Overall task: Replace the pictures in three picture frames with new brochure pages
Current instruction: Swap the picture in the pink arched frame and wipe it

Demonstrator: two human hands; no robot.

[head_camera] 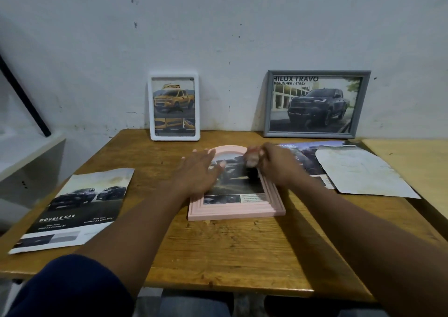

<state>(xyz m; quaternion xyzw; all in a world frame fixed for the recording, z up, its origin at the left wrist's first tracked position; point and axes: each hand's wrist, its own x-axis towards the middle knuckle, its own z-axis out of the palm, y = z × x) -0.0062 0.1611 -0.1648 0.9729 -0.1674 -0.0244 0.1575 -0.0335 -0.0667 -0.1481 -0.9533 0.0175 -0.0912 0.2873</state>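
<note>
A pink arch-topped picture frame (pixel 236 211) lies flat on the middle of the wooden table (pixel 218 248), with a dark car brochure page showing in it. My left hand (pixel 197 171) rests flat, fingers straight, on the frame's left side and the page. My right hand (pixel 271 165) has its fingers curled at the frame's right edge; motion blur hides what they grip. A white frame (pixel 174 105) with a yellow truck picture and a grey frame (pixel 315 104) with a dark truck picture lean upright against the wall.
A loose "Double Cab" brochure page (pixel 75 210) lies at the table's left. At the right lie another brochure page (pixel 308 156) and a white sheet (pixel 361 173) over it. A lighter table (pixel 417 161) adjoins on the right; a white shelf (pixel 29 154) stands left.
</note>
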